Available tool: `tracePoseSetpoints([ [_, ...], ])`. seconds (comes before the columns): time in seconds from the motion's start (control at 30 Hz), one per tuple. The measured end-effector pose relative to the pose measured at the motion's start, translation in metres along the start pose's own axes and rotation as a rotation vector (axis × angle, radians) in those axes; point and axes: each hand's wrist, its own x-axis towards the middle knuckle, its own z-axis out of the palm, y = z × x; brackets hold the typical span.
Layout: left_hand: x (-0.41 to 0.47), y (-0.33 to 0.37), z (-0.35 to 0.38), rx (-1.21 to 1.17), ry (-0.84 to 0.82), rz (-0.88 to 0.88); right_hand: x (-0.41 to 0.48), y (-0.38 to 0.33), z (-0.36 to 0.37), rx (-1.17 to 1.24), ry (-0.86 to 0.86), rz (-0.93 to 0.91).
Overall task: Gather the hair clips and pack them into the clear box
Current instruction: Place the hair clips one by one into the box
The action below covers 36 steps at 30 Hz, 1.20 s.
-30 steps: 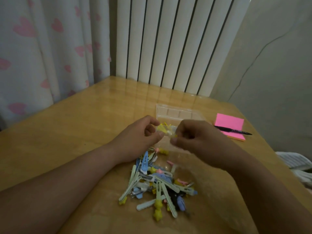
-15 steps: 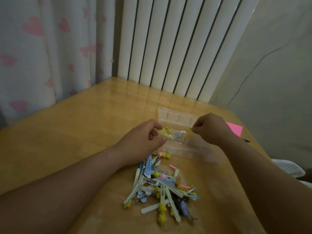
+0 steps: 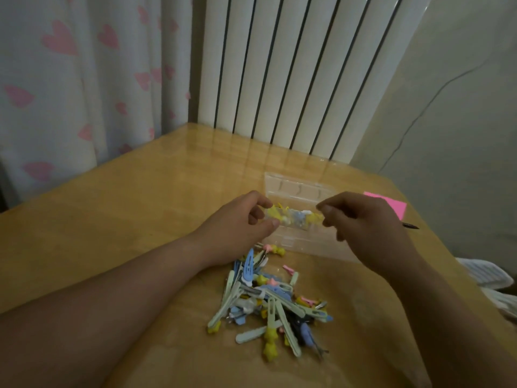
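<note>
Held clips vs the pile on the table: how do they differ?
The held clips are in the air, pinched at each end by the left hand and right hand; the pile lies on the table. The held clips form one short row; the pile is a bigger, criss-crossed heap. Both mix yellow and blue.

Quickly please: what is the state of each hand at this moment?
Left hand: pinches the left end of a bunch of hair clips.
Right hand: pinches its right end.
</note>
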Motion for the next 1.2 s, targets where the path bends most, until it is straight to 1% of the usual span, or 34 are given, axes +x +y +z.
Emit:
tracePoseSetpoints([
  [0.1, 0.001, 0.001, 0.001, -0.004, 0.017, -0.002, -0.015, -0.015, 0.001, -0.078, -0.275, -0.01],
  [0.17, 0.001, 0.002, 0.001, -0.016, 0.025, -0.002, -0.018, -0.022, 0.009, -0.188, -0.358, -0.003],
  [0.23, 0.001, 0.001, 0.002, -0.02, 0.029, 0.001, -0.02, -0.027, 0.02, -0.306, -0.392, 0.022],
  [0.3, 0.001, 0.0, 0.002, -0.022, 0.026, 0.006, -0.024, -0.032, 0.03, -0.412, -0.417, 0.056],
  [0.4, 0.002, -0.001, 0.002, -0.024, 0.02, 0.006, -0.027, -0.039, 0.037, -0.556, -0.423, 0.039],
  [0.57, 0.003, -0.001, 0.002, -0.032, 0.024, 0.007, -0.03, -0.045, 0.04, -0.631, -0.435, -0.004],
  [0.63, 0.003, -0.003, 0.002, -0.038, 0.02, 0.008, -0.03, -0.045, 0.037, -0.629, -0.424, -0.005],
  [0.73, 0.003, -0.005, 0.002, -0.033, 0.016, 0.008, -0.029, -0.04, 0.031, -0.558, -0.389, 0.032],
  [0.9, 0.004, -0.004, 0.002, -0.018, -0.005, 0.007, -0.023, -0.041, 0.025, -0.459, -0.419, 0.127],
  [1.07, 0.004, -0.005, 0.001, -0.022, -0.007, 0.004, -0.027, -0.052, 0.032, -0.567, -0.492, 0.125],
  [1.2, 0.004, -0.005, 0.002, -0.027, -0.008, 0.006, -0.023, -0.056, 0.029, -0.566, -0.554, 0.124],
])
